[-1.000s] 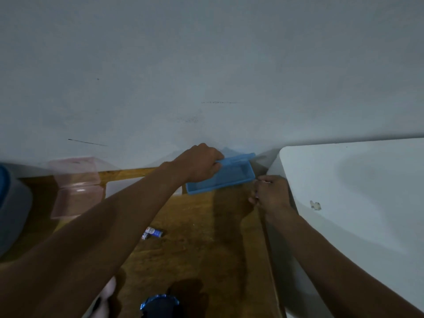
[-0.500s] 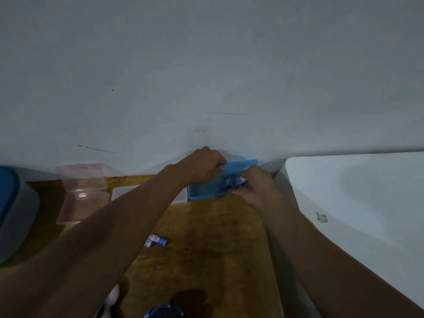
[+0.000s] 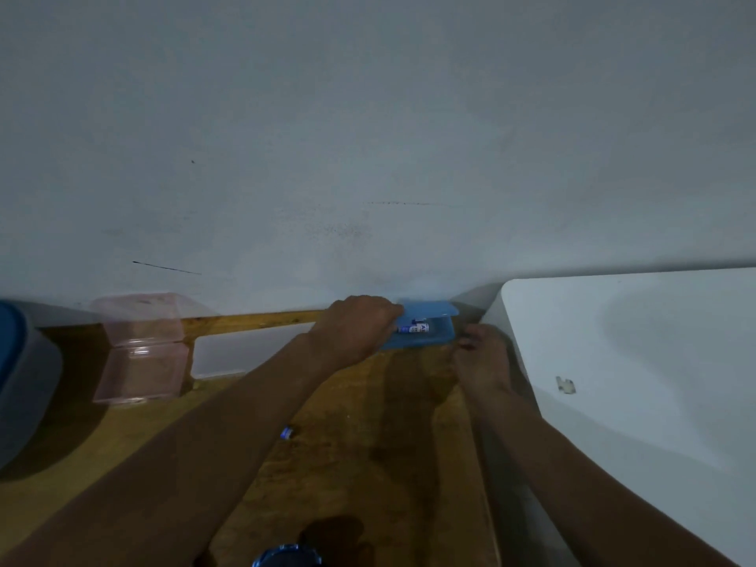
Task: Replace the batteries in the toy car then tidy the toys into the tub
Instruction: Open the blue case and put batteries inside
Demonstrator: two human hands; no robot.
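Note:
A small blue tray (image 3: pixel 433 339) stands at the back of the wooden table (image 3: pixel 368 464), against the wall. My left hand (image 3: pixel 358 327) grips its left rim. A blue-and-white battery (image 3: pixel 415 329) lies inside the tray, just off my left fingers. My right hand (image 3: pixel 482 360) rests beside the tray's right front corner with its fingers bent down; whether they hold anything is hidden. Another battery (image 3: pixel 286 433) lies on the table, partly covered by my left forearm. A round blue object (image 3: pixel 286 557) shows at the bottom edge.
A clear pink container (image 3: pixel 139 349) and a flat white lid (image 3: pixel 245 354) stand at the back left. A grey tub with a blue lid (image 3: pixel 20 382) fills the left edge. A white surface (image 3: pixel 634 362) borders the table on the right.
My right hand reached into the blue tray, left a battery there, and drew back to the tray's right front corner. My left hand kept its grip on the tray's left rim.

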